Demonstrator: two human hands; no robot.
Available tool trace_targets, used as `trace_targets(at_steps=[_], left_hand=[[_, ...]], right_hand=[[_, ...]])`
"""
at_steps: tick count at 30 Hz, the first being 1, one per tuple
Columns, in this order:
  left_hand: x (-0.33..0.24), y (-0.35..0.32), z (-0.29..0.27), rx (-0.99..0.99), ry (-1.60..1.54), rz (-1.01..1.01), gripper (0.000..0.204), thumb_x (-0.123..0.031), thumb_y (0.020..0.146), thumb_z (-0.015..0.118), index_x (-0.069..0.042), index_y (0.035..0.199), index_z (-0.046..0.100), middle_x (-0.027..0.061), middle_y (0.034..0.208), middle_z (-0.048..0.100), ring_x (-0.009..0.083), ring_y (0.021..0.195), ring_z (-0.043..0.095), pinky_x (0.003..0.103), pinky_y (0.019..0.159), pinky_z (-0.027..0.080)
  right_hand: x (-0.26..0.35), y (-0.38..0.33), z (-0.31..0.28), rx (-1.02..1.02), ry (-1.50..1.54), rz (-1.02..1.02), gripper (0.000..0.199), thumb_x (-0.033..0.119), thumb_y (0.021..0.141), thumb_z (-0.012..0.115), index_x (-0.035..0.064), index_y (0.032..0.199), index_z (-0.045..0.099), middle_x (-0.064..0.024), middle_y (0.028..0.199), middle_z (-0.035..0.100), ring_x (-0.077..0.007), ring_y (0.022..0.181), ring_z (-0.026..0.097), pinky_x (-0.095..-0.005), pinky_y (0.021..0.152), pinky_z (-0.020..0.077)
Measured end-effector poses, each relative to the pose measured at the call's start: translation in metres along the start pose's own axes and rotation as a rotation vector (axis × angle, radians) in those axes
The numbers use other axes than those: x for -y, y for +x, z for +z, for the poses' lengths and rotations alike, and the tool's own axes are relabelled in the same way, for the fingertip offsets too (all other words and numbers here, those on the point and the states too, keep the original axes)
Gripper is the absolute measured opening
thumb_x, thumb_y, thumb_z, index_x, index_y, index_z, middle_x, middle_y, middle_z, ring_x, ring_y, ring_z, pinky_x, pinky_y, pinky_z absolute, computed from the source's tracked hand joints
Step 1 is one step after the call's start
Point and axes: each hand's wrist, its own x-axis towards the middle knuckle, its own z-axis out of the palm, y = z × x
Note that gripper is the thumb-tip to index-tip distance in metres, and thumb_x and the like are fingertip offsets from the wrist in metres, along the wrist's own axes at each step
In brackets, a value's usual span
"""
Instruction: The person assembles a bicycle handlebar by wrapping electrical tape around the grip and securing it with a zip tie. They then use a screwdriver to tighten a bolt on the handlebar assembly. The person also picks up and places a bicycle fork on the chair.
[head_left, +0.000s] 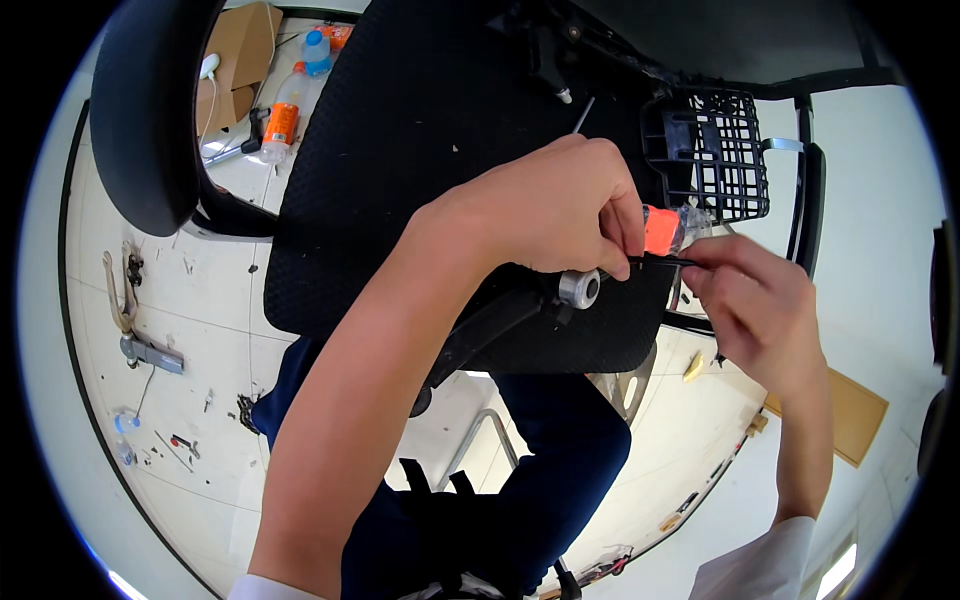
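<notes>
Thin black strand (662,261), 1: at right edge of black chair seat (360,180). Right hand (755,300): pinching strand's right end. Left hand (570,205): fingertips at left end, grip cannot be told. Silver cylinder (574,290), 1: near left fingertips.

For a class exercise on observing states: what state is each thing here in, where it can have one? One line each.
Left hand: fingers bent; whether it grips anything, unclear
Right hand: pinching
Thin black strip: held by the right hand
Black lattice basket: not held
Orange-labelled bottle: capped
Blue-capped bottle: capped
Cardboard box: open or shut, unclear
Long-handled tool: lying on the floor
</notes>
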Motion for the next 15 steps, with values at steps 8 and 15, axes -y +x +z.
trace_targets(at_steps=[8, 15], left_hand=[[-0.011, -0.014, -0.002, 0.092, -0.028, 0.024, 0.017, 0.003, 0.079, 0.072, 0.003, 0.095, 0.075, 0.0143, 0.082, 0.074, 0.0171, 0.078, 0.072, 0.029, 0.075, 0.055], [-0.009, -0.018, -0.006, 0.018, -0.020, 0.048, 0.020, 0.005, 0.073, 0.075, 0.005, 0.093, 0.074, 0.0160, 0.081, 0.074, 0.0190, 0.072, 0.072, 0.028, 0.071, 0.056]], right_hand=[[0.018, 0.006, 0.003, -0.099, -0.289, -0.444, 0.014, -0.002, 0.067, 0.074, 0.0010, 0.074, 0.063, -0.0132, 0.087, 0.067, -0.0259, 0.074, 0.069, -0.0313, 0.058, 0.0569], [0.030, 0.012, -0.010, -0.004, 0.207, 0.119, 0.029, -0.006, 0.071, 0.077, -0.0047, 0.099, 0.069, -0.0147, 0.091, 0.070, -0.0241, 0.072, 0.070, -0.0297, 0.064, 0.0580]])
